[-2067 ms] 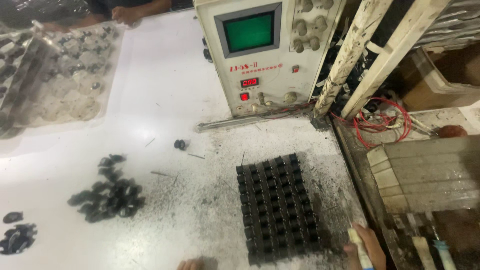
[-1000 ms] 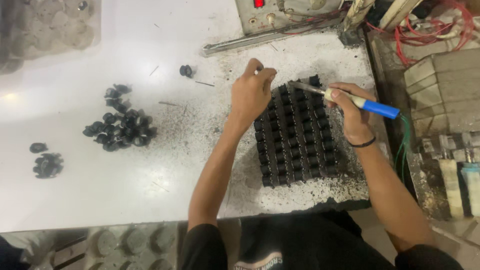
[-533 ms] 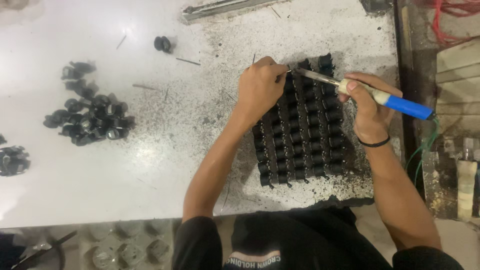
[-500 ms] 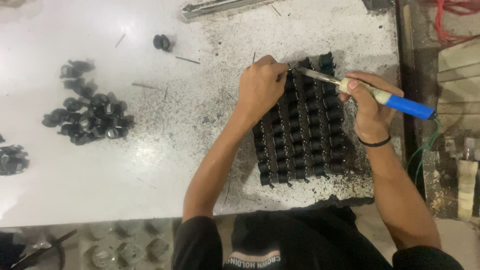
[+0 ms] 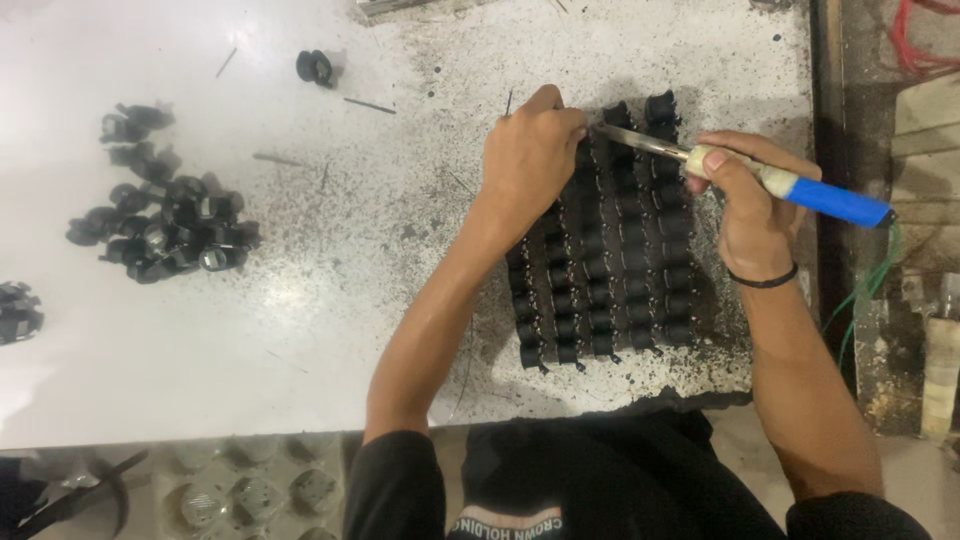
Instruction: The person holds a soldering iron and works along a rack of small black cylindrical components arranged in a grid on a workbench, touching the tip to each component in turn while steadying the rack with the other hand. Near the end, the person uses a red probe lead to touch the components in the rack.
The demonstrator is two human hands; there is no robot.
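Note:
A block of small black parts lies in rows on the speckled white bench. My left hand rests over its upper left corner, fingers pinched around a thin wire that sticks up past my knuckles. My right hand grips a soldering iron by its blue handle. The metal shaft runs left, and its tip meets my left fingertips at the top of the block. A black band circles my right wrist.
A loose pile of black parts lies at the left, a few more at the left edge, one near the top. A green cord hangs off the iron by the bench's right edge. A clear tray sits below.
The view dropped from the green-screened machine to the bench. Both hands came onto the block, and the iron's tip closed in on my left fingertips. In the last half second little moved.

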